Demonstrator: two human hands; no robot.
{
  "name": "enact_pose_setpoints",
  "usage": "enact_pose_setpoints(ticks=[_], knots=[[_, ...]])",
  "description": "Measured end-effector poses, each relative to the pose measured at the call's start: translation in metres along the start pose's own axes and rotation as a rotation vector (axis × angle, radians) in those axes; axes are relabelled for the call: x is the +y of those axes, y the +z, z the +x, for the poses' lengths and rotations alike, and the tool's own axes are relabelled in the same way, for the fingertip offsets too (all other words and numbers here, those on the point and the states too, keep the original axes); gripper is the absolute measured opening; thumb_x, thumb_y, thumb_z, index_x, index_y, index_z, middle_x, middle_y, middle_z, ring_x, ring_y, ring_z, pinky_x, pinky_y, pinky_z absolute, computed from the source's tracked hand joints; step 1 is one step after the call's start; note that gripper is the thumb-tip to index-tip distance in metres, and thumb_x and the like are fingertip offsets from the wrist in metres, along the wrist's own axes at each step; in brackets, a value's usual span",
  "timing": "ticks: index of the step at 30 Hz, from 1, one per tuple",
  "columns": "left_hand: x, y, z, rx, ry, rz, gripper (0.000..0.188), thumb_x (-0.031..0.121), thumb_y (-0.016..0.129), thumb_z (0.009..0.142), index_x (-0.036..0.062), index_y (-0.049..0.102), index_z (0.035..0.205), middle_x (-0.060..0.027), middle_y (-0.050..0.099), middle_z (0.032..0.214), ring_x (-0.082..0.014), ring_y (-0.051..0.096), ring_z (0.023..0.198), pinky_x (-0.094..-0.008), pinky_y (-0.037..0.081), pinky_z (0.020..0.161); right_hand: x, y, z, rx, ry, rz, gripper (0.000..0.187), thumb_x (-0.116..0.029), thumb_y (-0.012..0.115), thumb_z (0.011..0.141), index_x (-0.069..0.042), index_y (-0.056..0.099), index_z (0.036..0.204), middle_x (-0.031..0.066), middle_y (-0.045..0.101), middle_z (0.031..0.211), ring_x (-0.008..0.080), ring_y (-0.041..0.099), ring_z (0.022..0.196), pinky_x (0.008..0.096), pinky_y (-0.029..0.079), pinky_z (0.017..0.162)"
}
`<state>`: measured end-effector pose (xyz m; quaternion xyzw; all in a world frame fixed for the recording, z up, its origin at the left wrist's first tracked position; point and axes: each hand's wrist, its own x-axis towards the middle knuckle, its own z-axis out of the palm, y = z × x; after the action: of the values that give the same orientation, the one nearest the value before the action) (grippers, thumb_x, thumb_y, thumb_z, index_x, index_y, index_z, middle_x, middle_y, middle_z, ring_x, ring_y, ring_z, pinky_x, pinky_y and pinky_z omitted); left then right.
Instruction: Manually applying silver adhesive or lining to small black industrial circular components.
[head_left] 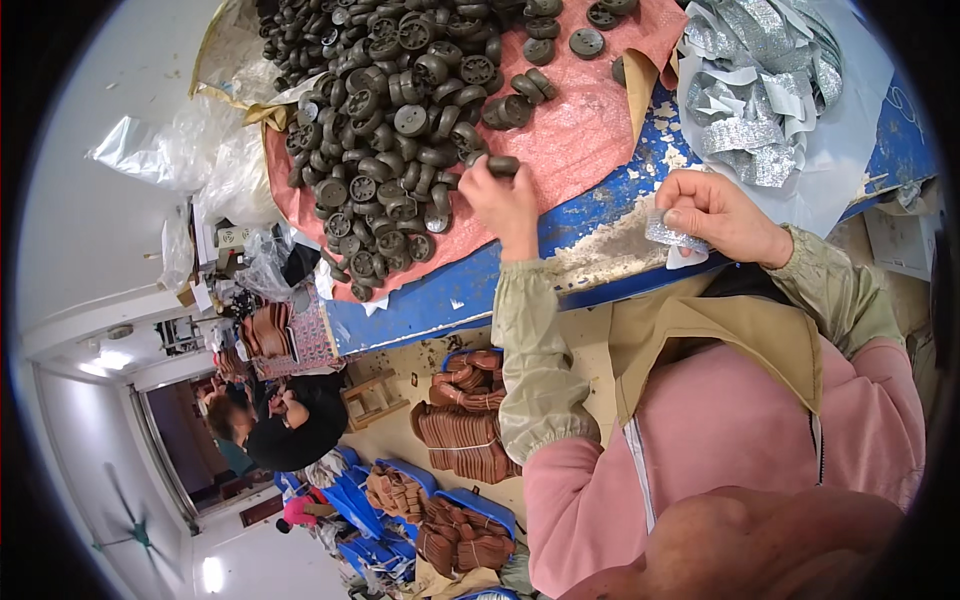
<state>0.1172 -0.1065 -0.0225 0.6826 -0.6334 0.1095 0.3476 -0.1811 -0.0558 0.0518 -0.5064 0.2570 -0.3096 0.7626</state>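
My left hand (503, 205) is closed at the edge of a big heap of small dark wheels (410, 120). Between its thumb and fingers sits one dark wheel (505, 165). The heap lies on a pink-red woven sheet (575, 130) spread over the blue table. To the right, my right hand (710, 212) is closed on a silver glitter strip (672, 232), which hangs below the fingers over the table's near edge. Beyond that hand, a pile of similar silver strips (755, 90) with white backing rests on a whitish plastic sheet.
The blue table edge (440, 305), with worn paint, runs in front of me. Stacks of brown pieces (465, 440) and blue bins (490, 505) stand on the floor at lower left, near a small wooden stool (375, 400). Another person in black (297, 425) works farther left.
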Motion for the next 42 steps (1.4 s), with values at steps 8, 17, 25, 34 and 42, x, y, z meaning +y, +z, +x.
enact_pose_setpoints(ticks=[8,17,25,34,42], knots=[[0.016,-0.03,-0.045,-0.334,-0.712,-1.516,0.036,0.005,0.061,0.087,-0.0024,0.043,0.118,-0.0118,0.056,0.108,-0.0221,0.058,0.103,-0.0385,0.05,0.09,0.019,0.001,0.011,0.059,0.03,0.109,0.011,-0.014,0.054,0.095,-0.003,0.052,0.098,-0.0011,0.06,0.079,0.0049,0.059,0.066,0.0199,0.047,0.062],[0.01,-0.05,-0.044,-0.037,-0.1,-0.12,0.056,-0.004,0.064,0.076,-0.0029,0.043,0.127,-0.0223,0.044,0.117,-0.0326,0.052,0.1,-0.0367,0.046,0.077,0.028,0.001,0.013,0.076,-0.007,0.142,0.011,-0.012,0.057,0.093,-0.002,0.055,0.098,-0.0013,0.06,0.076,0.0035,0.056,0.067,0.0187,0.046,0.063],[0.031,-0.077,-0.052,-0.112,-0.668,-1.101,0.043,-0.003,0.06,0.083,-0.0005,0.049,0.124,-0.012,0.055,0.111,-0.0228,0.058,0.092,-0.032,0.047,0.077,0.026,0.006,0.012,0.067,0.02,0.137,0.011,-0.011,0.058,0.092,-0.002,0.057,0.097,-0.0021,0.06,0.075,0.0031,0.055,0.069,0.0192,0.045,0.063],[0.024,-0.076,-0.063,-0.33,-0.766,-1.976,0.039,0.027,0.048,0.097,0.0,0.048,0.125,-0.0204,0.052,0.126,-0.0267,0.059,0.102,-0.0319,0.047,0.082,0.033,0.008,0.012,0.075,-0.023,0.108,0.011,-0.013,0.061,0.09,-0.004,0.057,0.097,-0.0069,0.055,0.077,-0.0002,0.047,0.069,0.0163,0.039,0.061],[0.063,-0.071,-0.084,-0.421,-0.566,-1.866,0.069,0.008,0.066,0.077,0.0117,0.035,0.138,-0.023,0.036,0.142,-0.0329,0.055,0.109,-0.0335,0.047,0.081,0.049,0.018,0.014,0.061,-0.055,0.15,0.009,-0.011,0.058,0.092,-0.003,0.055,0.097,-0.0025,0.058,0.083,0.0011,0.052,0.076,0.017,0.045,0.065]])
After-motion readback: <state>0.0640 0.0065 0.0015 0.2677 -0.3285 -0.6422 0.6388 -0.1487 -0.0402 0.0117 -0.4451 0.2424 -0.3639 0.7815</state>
